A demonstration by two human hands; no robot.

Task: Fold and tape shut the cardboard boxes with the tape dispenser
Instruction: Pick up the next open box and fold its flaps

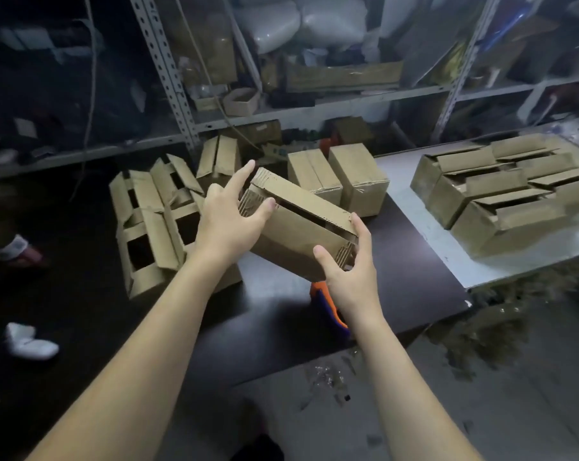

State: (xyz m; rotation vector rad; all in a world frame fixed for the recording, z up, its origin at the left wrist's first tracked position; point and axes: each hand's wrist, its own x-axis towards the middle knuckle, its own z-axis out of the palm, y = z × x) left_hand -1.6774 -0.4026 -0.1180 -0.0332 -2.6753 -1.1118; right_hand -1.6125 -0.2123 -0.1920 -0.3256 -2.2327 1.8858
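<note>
Dim room, cool light from the upper right: soft glare on the pale tabletop point(414, 211), left side near black. The cardboard box point(298, 234) at centre reads fairly sharp; shelf uprights point(167, 78) bow, right edge smears.

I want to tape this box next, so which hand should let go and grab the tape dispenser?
Probably the right. The tape dispenser lies directly beneath the right hand; the left hand holds the cardboard box at its other end, farther away.

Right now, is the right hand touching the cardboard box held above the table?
Touching. In the head view the right hand has its thumb on the near face of the cardboard box and its forefinger on the upper corner.
</note>
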